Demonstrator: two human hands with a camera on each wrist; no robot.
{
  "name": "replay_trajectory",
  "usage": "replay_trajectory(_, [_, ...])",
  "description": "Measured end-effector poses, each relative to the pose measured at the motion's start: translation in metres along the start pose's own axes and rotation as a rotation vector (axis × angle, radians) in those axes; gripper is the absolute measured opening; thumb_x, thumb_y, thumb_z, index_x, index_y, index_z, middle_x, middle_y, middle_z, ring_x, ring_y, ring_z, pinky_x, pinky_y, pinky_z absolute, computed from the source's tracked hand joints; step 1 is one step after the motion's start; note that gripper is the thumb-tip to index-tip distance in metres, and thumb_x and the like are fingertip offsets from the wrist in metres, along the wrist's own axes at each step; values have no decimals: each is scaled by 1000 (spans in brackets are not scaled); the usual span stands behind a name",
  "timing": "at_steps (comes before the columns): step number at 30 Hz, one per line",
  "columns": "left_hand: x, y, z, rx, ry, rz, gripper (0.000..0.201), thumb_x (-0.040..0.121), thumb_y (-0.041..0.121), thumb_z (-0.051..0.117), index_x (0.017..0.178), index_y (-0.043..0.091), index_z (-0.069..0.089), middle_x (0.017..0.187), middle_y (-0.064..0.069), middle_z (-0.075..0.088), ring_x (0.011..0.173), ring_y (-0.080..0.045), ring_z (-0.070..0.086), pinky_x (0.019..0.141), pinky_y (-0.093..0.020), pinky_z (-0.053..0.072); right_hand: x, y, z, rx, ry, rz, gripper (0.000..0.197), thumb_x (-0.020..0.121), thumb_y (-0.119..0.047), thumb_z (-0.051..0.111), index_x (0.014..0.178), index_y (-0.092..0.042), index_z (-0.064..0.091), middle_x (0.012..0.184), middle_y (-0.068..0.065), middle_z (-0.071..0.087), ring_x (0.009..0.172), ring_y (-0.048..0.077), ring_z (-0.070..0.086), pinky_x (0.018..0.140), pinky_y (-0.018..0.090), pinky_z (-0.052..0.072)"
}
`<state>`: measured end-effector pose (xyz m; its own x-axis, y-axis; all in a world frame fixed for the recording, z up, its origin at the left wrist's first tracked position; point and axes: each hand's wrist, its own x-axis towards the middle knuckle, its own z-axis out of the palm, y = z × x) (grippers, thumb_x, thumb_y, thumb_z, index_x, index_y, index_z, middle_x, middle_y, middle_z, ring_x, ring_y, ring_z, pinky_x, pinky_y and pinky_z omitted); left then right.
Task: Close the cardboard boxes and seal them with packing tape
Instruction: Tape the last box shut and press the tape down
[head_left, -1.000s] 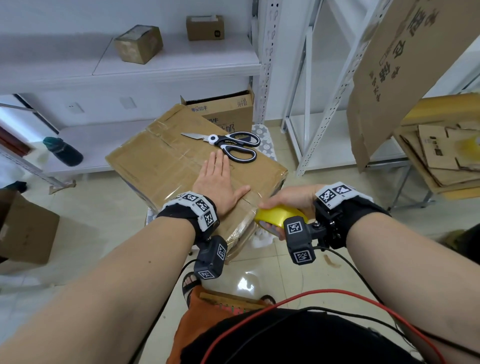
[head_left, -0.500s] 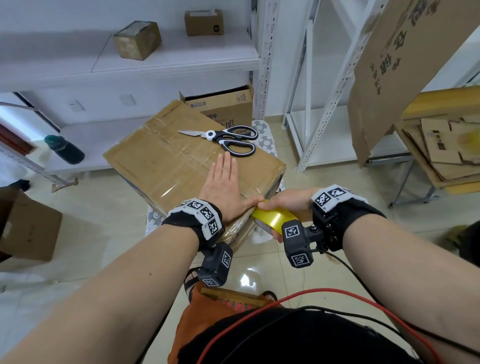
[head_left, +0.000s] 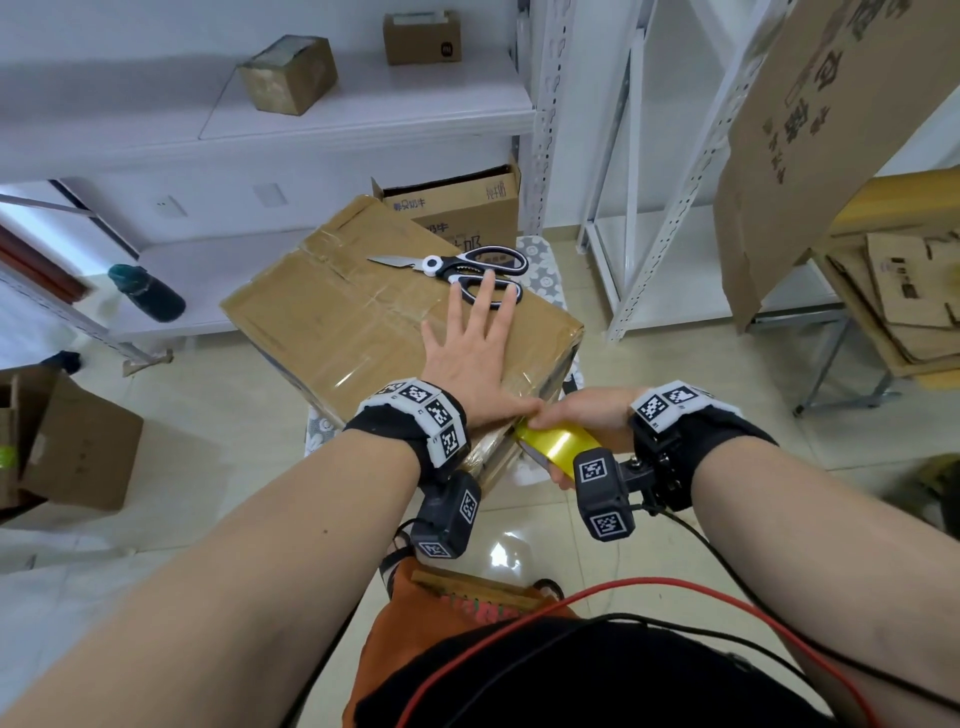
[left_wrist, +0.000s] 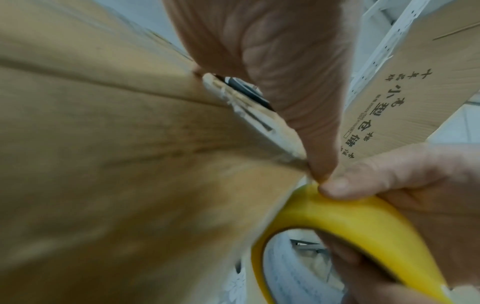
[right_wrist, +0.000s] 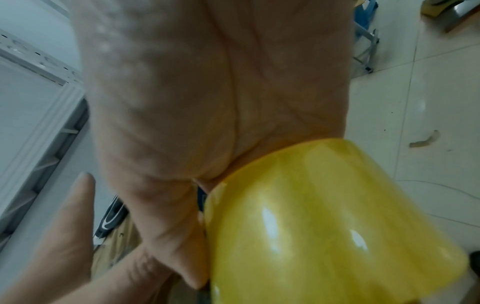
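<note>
Taping is in hand: our left hand (head_left: 470, 353) presses flat on the cardboard box (head_left: 332, 322), our right hand (head_left: 582, 415) grasps the tape roll (head_left: 558, 444) at the near edge; next we likely need the scissors (head_left: 457, 267).

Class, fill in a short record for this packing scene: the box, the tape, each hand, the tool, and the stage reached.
Box: brown cardboard box, flaps closed, clear tape across the top
Tape: yellow roll of packing tape, at the box's near corner
Left hand: flat, fingers straight, pressing the box top
Right hand: grips the roll
Tool: black-and-white scissors, lying on the box by the left fingertips
Stage: tape not yet cut
</note>
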<state>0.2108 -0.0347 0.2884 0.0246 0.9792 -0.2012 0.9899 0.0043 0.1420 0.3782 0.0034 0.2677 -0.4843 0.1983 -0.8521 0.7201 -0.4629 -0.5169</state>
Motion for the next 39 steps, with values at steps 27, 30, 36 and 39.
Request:
replay_trajectory(27, [1,4,0,72,-182,-51,141,53,77,67,150,21,-20,157,3,-26,144,-36,-21,112,-66,-3,0,21,-2,103,-71,35,31,97,-20,47,115,5,49,84,14,71,72,22,68,80,35,52])
replay_trajectory(30, [0,8,0,84,-186,-56,141,53,77,66,149,20,-20,157,3,-26,143,-36,-22,112,-66,-3,2,15,1,0,-34,-5,25,98,-20,47,103,5,53,81,15,70,67,22,67,67,29,54])
replay_trajectory(36, [-1,10,0,112,-181,-82,140,54,72,68,149,20,-21,157,2,-25,144,-37,-21,111,-67,-1,40,28,-6,-318,304,-82,37,81,-42,67,100,-12,57,121,20,61,110,33,60,98,47,48])
replay_trajectory(39, [-1,10,-1,116,-179,-93,141,55,70,71,150,20,-20,157,1,-25,144,-37,-20,111,-68,-1,17,26,2,31,-64,-118,28,100,-26,41,89,-4,53,84,14,65,75,25,64,76,36,55])
